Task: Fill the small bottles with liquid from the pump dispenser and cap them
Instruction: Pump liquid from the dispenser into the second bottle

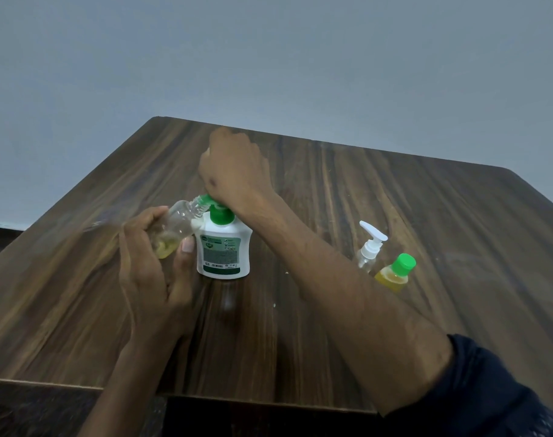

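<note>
Head view: left hand (pixel 152 263) grips clear small bottle (pixel 177 230), tilted, its mouth at the green spout of pump dispenser (pixel 223 247) mid-table (pixel 395 190). Right hand (pixel 234 165) presses on the pump head, fingers hidden. Capped filled bottle (pixel 395 274) and spray bottle (pixel 371 247) stand to the right.

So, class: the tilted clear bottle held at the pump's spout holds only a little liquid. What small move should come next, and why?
Probably another press on the pump dispenser with the right hand, which rests on its green head. The left hand holds the small bottle tilted, mouth at the spout, with only a little yellow liquid at its base, far less than the capped bottle.
</note>
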Demonstrator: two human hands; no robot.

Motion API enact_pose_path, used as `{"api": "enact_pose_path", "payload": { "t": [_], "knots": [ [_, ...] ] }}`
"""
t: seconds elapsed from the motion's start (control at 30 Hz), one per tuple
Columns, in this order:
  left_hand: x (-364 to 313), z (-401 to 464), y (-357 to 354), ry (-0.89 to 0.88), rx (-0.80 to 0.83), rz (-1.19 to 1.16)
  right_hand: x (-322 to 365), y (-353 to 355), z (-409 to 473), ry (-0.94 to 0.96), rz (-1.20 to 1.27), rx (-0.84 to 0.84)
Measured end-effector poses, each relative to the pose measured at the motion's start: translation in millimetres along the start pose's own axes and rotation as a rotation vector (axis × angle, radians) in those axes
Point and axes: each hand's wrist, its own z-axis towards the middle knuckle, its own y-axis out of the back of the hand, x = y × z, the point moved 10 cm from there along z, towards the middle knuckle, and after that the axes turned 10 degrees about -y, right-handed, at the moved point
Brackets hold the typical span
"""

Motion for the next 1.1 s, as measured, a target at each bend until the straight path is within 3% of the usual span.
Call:
{"api": "enact_pose_path", "payload": {
  "t": [0.43, 0.57, 0.93, 1.1],
  "knots": [
    [2, -1, -3, 0.002, 0.032, -0.001, 1, 6, 2, 0.008, 0.003, -0.027],
    [1, -1, -4, 0.001, 0.031, 0.001, -4, -2, 3, -0.006, -0.008, 0.032],
    [-3, 1, -2, -0.009, 0.025, 0.016, 8, 9, 4, 0.088, -0.108, -0.115],
    [-2, 0, -1, -0.014, 0.026, 0.020, 9, 4, 4, 0.089, -0.121, -0.073]
  ]
}}
